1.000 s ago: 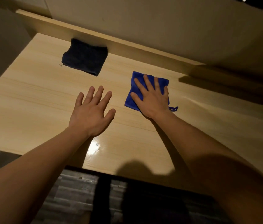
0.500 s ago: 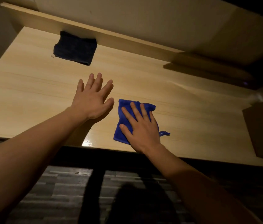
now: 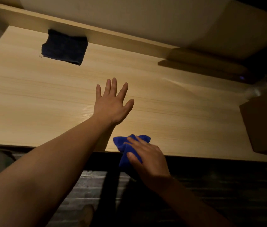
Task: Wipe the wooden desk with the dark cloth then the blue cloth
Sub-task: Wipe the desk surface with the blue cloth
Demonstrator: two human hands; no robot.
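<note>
So the light wooden desk with the pale grain fills most of the view, and the lighting is pretty dim and yellowish. The left hand is flat on the desk roughly in the middle, palm down, fingers spread apart and holding nothing. The right hand is down at the near edge of the desk, closed around the bright blue microfibre cloth with the thumb pressing on its lower part and the fingers curled over the top. The cloth is all bunched up rather than folded flat, and it straddles the desk's front edge: the upper part is on the wood, the lower part hangs off over the dark gap below (can't tell how much of it is hidden under the palm).

The dark navy folded cloth, more or less square, sits way back at the far left of the desk, with its far edge touching the raised wooden back strip that runs along the wall. It's well apart from both hands, nobody touching it.

Off on the right there's a brown cardboard-looking box poking over the desk's right end, and something clear and crinkly, plastic maybe, just behind it, too dark to make out. Below the desk edge you can see a dark grey plank floor.
</note>
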